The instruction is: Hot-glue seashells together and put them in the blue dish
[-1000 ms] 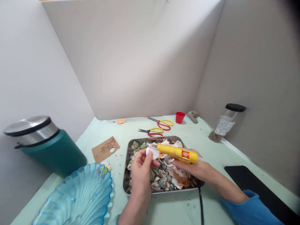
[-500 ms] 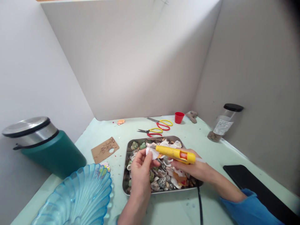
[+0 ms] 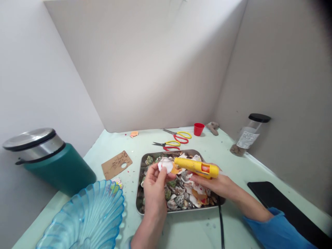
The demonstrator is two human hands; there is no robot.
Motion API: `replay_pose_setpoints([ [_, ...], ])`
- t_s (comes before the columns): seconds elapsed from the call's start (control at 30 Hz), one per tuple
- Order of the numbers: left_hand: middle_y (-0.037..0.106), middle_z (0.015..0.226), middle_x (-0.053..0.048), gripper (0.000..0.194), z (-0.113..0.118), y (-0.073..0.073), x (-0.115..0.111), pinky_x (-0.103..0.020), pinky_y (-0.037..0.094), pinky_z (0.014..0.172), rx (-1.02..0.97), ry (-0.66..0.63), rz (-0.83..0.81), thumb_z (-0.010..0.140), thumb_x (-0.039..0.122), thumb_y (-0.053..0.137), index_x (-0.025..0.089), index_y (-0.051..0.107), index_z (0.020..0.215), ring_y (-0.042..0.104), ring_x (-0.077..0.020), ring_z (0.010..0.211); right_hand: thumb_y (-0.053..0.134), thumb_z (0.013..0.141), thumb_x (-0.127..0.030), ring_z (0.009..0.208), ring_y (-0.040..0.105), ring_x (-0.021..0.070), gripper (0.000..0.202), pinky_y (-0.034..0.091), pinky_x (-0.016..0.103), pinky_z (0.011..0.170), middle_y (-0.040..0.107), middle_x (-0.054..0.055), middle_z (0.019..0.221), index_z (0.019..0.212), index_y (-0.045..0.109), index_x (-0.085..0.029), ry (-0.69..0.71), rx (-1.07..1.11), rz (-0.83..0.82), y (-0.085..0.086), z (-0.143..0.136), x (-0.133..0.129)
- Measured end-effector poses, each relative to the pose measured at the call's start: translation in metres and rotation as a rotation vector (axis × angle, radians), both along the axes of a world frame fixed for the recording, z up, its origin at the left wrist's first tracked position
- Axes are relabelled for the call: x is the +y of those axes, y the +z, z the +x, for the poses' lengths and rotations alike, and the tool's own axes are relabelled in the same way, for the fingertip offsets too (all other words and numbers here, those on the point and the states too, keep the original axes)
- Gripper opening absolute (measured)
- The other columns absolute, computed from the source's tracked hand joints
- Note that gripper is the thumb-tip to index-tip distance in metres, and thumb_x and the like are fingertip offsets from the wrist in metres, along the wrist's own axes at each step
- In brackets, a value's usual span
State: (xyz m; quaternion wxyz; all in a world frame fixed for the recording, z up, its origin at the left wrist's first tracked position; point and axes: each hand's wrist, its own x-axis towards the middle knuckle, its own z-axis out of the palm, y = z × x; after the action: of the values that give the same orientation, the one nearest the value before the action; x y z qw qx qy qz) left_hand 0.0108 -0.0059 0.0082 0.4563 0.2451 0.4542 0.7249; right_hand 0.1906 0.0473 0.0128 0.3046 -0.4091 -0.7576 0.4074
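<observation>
Pinched in the fingers of my left hand (image 3: 156,185) is a white shell (image 3: 165,165) with small red spots, held above the tray. My right hand (image 3: 216,185) grips a yellow hot glue gun (image 3: 196,167), its nozzle pointing left at the shell's upper right edge; whether the tip touches it I cannot tell. A clear glue stick pokes out of the gun's back end. Both hands are over a metal tray (image 3: 138,193) filled with assorted shells (image 3: 179,200), green, white, orange and speckled. The gun's trigger is hidden by my right hand.
Two pairs of scissors (image 3: 172,143) and a red cup (image 3: 199,129) are behind the tray. To the left stand a green flask (image 3: 62,169), a blue scalloped dish (image 3: 88,218) and a brown card (image 3: 117,165). At right are a lidded jar (image 3: 246,138), a black slab (image 3: 280,204) and a black cord (image 3: 221,224).
The glue gun's nozzle has drawn back slightly to the right. The shell has turned, and more of its white, red-spotted face shows now.
</observation>
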Motion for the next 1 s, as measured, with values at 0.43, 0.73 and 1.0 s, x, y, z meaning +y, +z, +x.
replay_pose_setpoints([
  [0.43,0.066,0.074,0.001,0.029,-0.0003,0.0009,-0.0003,-0.022,0.048,0.06,-0.003,-0.014,0.002,0.07,0.032,0.074,0.014,0.061,0.09,0.061,-0.0097,0.053,0.065,0.077,-0.049,0.073,0.07,0.0245,0.036,0.058,0.031,0.062,0.075,0.006,0.082,0.092,0.075,-0.017,0.011,0.019,-0.045,0.0012,-0.0023,-0.0012],
  [0.73,0.07,0.073,-0.001,0.031,-0.0002,0.0022,0.0009,-0.023,0.048,0.058,-0.051,0.043,-0.012,0.071,0.034,0.074,0.014,0.066,0.094,0.06,-0.0106,0.051,0.066,0.078,-0.046,0.07,0.069,0.0228,0.028,0.057,0.028,0.06,0.074,0.003,0.077,0.087,0.074,-0.021,0.016,0.001,-0.037,0.002,-0.0015,-0.0014],
  [1.0,0.07,0.071,-0.001,0.032,-0.002,-0.0002,0.0015,-0.023,0.048,0.063,-0.073,0.027,-0.01,0.064,0.029,0.079,0.013,0.07,0.091,0.059,-0.01,0.055,0.065,0.077,-0.047,0.07,0.069,0.023,0.03,0.058,0.03,0.061,0.074,0.003,0.077,0.088,0.073,-0.021,0.013,0.021,-0.071,0.004,-0.0021,-0.002],
])
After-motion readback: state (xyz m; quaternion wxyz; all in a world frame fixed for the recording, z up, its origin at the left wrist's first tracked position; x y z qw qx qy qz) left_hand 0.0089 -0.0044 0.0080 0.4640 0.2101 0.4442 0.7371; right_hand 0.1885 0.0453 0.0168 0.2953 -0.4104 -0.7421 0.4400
